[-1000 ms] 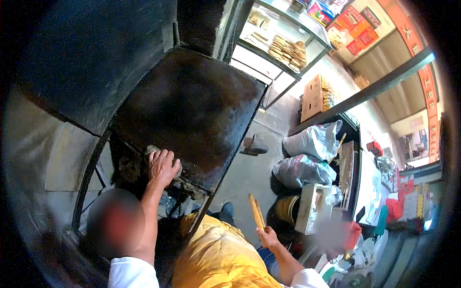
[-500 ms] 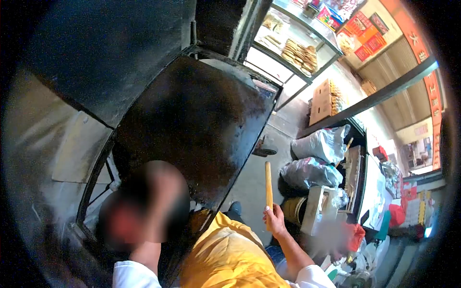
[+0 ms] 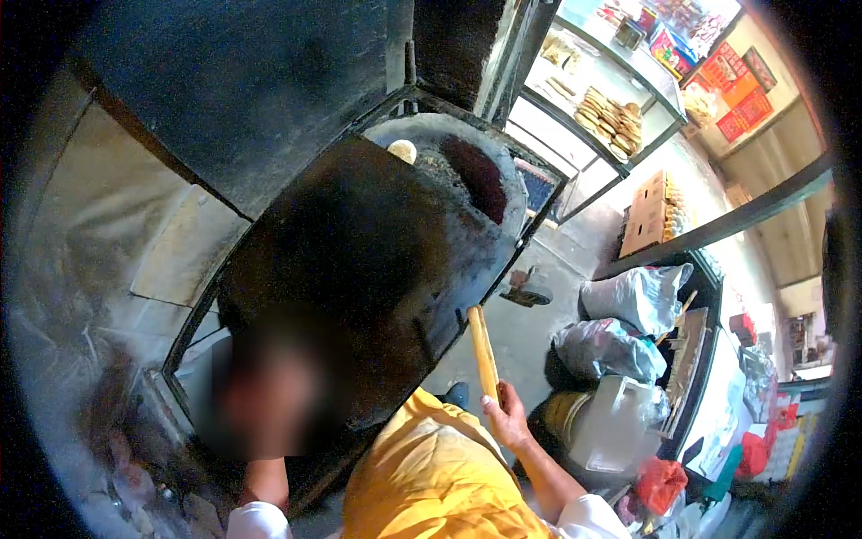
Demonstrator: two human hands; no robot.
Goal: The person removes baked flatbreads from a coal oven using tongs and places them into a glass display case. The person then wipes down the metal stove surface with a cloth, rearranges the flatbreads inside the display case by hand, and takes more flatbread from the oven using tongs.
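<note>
My right hand [image 3: 506, 417] is closed round the lower end of a pale wooden stick [image 3: 483, 350], which points up and away from me beside the front edge of a black worktop. Over on the left, my left hand [image 3: 274, 386] is smeared by a blurred patch, so its fingers and anything in them are hidden. It lies at the near left end of a large dark plate [image 3: 332, 251]. Past the plate's far edge shows a grey rounded rim [image 3: 431, 130] with a dark reddish opening [image 3: 476, 175]. A small pale round piece [image 3: 402, 151] lies by that edge.
A dark upright panel [image 3: 242, 81] stands behind the plate. To the right are stuffed plastic bags [image 3: 633, 296], a white container [image 3: 615, 427] and a red bag [image 3: 662, 483]. A glass display case [image 3: 611, 121] holds baked goods; a cardboard box [image 3: 646, 216] stands below it.
The dark plate has shifted towards my left hand, baring the rim, the opening and the pale round piece. The stick in my right hand now tilts to the left. My view has moved slightly.
</note>
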